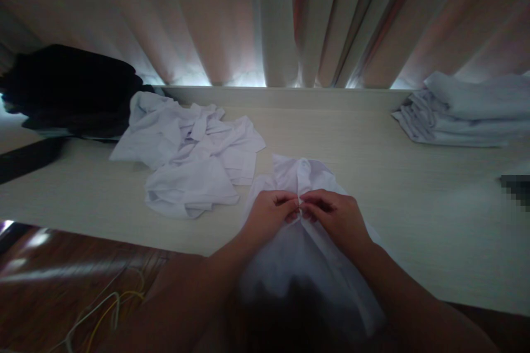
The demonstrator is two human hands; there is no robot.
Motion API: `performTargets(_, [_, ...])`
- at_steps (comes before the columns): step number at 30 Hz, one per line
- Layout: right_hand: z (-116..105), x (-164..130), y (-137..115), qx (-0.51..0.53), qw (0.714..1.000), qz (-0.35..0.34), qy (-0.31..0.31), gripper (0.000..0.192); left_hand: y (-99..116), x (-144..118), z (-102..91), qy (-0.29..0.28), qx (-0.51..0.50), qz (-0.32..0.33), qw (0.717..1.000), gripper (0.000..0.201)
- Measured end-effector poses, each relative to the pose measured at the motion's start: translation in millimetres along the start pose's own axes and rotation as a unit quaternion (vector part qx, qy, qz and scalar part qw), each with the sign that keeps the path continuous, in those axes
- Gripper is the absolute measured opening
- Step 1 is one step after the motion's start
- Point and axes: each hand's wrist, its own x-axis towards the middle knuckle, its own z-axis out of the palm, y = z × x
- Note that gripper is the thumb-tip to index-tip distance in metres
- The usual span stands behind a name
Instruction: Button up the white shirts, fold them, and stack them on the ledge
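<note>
A white shirt [306,248] lies in front of me, its collar end on the pale table and its lower part hanging toward my body. My left hand [271,209] pinches the front edge of the shirt with thumb and fingers. Right against it, my right hand [331,212] pinches the same strip of cloth from the other side. The fingertips nearly meet at the middle of the shirt front. Whatever small part sits between them, such as a button, is hidden. The near end of the shirt is dark and blurred.
Crumpled white garments [194,149] lie left of the shirt. Behind them stands a black pile of cloth [78,88]. Folded white clothes [464,113] are stacked at the right on the table [331,127]. Curtains [232,16] hang along the back. Cables [116,300] lie on the wooden floor.
</note>
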Motion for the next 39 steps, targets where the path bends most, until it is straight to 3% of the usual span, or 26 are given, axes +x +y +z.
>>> performTargets(5, [1,0,0,0.017,0.999,0.025,0.011,0.013,2,-1,1.4,0.001,0.000,0.023,1.000,0.029])
performTargets(14, [-9,0,-4,0.049,0.997,0.043,-0.036,0.025,-10,2,0.9,-0.025,-0.005,0.023,0.999,0.028])
performTargets(21, [-20,4,-4,0.124,0.984,0.041,-0.124,0.024,-19,1,4.7,-0.072,-0.016,0.031,0.997,0.027])
performTargets(30, [-24,4,-3,0.187,0.970,0.079,-0.134,0.025,-18,-1,3.9,-0.087,-0.003,0.031,0.996,0.025])
performTargets(39, [-23,6,0,0.156,0.979,0.071,-0.112,0.021,-12,-5,7.4,-0.063,0.015,0.036,0.997,0.022])
